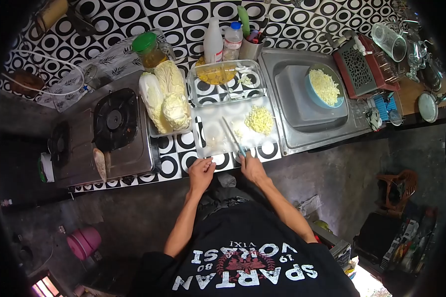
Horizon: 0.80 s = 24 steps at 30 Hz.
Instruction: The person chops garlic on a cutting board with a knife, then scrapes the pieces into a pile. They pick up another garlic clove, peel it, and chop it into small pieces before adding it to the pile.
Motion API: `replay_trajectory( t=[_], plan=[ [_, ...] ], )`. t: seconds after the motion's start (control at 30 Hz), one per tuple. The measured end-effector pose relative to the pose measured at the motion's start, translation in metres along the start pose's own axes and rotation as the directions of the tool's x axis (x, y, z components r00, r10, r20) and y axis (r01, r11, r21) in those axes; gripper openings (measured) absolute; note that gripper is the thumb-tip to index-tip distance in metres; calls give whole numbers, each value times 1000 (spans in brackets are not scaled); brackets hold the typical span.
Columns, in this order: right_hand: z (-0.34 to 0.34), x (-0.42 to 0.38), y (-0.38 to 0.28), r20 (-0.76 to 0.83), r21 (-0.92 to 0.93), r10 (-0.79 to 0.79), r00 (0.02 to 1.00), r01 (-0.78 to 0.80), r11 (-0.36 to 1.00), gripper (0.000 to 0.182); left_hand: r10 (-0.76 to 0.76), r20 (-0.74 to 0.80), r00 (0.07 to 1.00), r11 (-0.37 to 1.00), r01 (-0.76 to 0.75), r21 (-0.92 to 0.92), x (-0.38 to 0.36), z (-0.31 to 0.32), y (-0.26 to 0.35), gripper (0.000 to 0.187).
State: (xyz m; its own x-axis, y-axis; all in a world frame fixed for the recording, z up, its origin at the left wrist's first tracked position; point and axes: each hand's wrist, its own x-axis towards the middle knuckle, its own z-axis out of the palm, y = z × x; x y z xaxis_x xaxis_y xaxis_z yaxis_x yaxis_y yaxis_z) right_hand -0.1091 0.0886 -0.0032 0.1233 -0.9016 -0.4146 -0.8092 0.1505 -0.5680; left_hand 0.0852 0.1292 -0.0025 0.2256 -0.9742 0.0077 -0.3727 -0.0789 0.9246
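Observation:
My right hand point(253, 169) is wrapped round the light blue handle of a knife point(229, 129), whose blade points away over a white cutting board point(218, 109). Under and beside the blade lie a few small bits, and a heap of finely chopped pale yellow pieces point(260, 120) sits on the board's right side. Just off the board's near edge, my left hand point(201, 174) has its fingers curled together; whether anything is in them is hidden. Behind the board stands a divided glass dish point(228, 99) with some white pieces in its right part.
Napa cabbages point(171, 99) fill a tray left of the board, beside a gas stove point(129, 161). To the right, a blue bowl point(326, 103) of chopped pieces rests on an upturned grey tub point(295, 111) in the steel sink point(302, 143). Bottles point(213, 42) and a jar point(151, 55) line the back.

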Motion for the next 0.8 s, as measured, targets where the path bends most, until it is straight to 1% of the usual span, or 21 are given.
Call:
replay_trajectory(
  t=[0.07,0.1,0.17,0.2,0.27,0.3,0.33,0.37,0.4,0.43,0.5,0.53,0.6,0.63,0.67,0.7,0.73,0.77,0.8],
  plan=[
    [18,-6,3,8,-6,-12,1000,12,1000,32,-1,14,1000,1000,1,9,-11,-12,-8,18],
    [23,-9,1,-5,-6,-2,1000,2,1000,32,-27,7,1000,1000,27,16,-16,-19,-7,18],
    [26,-10,3,-42,-16,17,999,-18,1000,33,-84,-7,996,996,84,3,-26,-30,-5,18],
    [21,-9,5,-43,-14,20,999,-21,1000,33,-84,-4,996,996,84,4,-31,-35,-10,18],
    [5,-1,12,-114,-31,82,990,-86,996,34,-120,-2,993,992,120,40,-40,-45,-23,18],
    [-3,3,19,-150,-28,103,983,-108,994,34,-172,-4,985,985,172,13,-43,-50,-25,18],
    [-7,10,30,-219,23,51,974,-48,999,34,-173,-8,985,985,173,13,-45,-54,-27,18],
    [-12,15,41,-198,-21,47,979,-52,998,35,-171,-25,985,984,172,52,-47,-57,-28,18],
    [-22,18,38,-178,-65,41,983,-53,996,35,-168,-45,985,981,171,91,-48,-59,-28,18],
    [-28,18,32,-175,-67,30,984,-42,997,35,-195,-72,978,980,198,23,-49,-58,-30,18],
    [-33,15,21,-76,-32,37,996,-39,999,35,-205,-98,974,977,209,38,-46,-56,-29,18],
    [-27,15,18,-54,-39,-36,998,34,999,36,-213,-113,971,974,220,51,-45,-54,-26,18],
    [-16,17,10,70,18,-117,991,116,993,35,-218,-153,964,972,228,56,-40,-43,-15,18],
    [-10,17,6,86,19,-138,987,137,990,35,-218,-170,961,971,231,62,-36,-36,-9,19],
    [-5,16,2,121,28,-198,973,196,980,34,-224,-194,955,968,242,70,-34,-29,-4,19],
    [-2,14,-1,157,40,-255,954,252,967,33,-222,-207,953,972,234,36,-31,-20,2,19],
    [-5,12,-5,232,49,-260,937,256,966,34,-217,-218,952,975,223,3,-28,-12,9,19],
    [-5,14,-1,281,22,-255,925,259,966,35,-186,-209,960,976,206,76,-27,-6,16,20],
    [-4,18,4,328,-7,-247,912,264,964,36,-252,-192,948,964,263,30,-25,1,18,20]
  ],
)
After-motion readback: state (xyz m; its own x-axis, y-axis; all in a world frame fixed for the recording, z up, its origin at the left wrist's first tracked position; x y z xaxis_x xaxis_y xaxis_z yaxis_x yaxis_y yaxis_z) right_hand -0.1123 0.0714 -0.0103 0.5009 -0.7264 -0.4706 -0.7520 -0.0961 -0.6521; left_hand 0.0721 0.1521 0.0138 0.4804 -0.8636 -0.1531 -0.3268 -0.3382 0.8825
